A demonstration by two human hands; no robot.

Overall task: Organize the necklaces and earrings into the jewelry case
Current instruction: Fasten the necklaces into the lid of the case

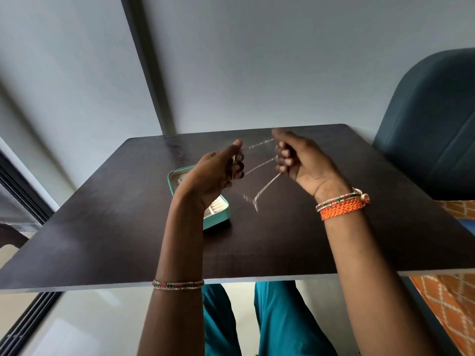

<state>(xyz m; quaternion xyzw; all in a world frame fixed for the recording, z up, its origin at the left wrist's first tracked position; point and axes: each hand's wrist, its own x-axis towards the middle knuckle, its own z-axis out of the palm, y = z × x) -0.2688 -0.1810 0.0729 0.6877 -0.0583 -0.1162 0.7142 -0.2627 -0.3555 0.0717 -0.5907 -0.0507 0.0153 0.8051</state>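
Observation:
A thin silver necklace (259, 165) is stretched in the air between both hands, its loops blurred and hanging down toward the table. My left hand (218, 170) pinches one end of the chain between thumb and fingers. My right hand (298, 160) grips the other end, fingers curled. Below and behind my left hand sits an open teal jewelry case (218, 217) with a pale padded, divided interior; my left wrist hides most of it. No earrings are visible.
The dark wooden table (128, 227) carries the case. A blue upholstered chair (431, 129) stands at the right far corner. A grey wall runs behind the table. An orange patterned fabric (447, 304) lies at the lower right.

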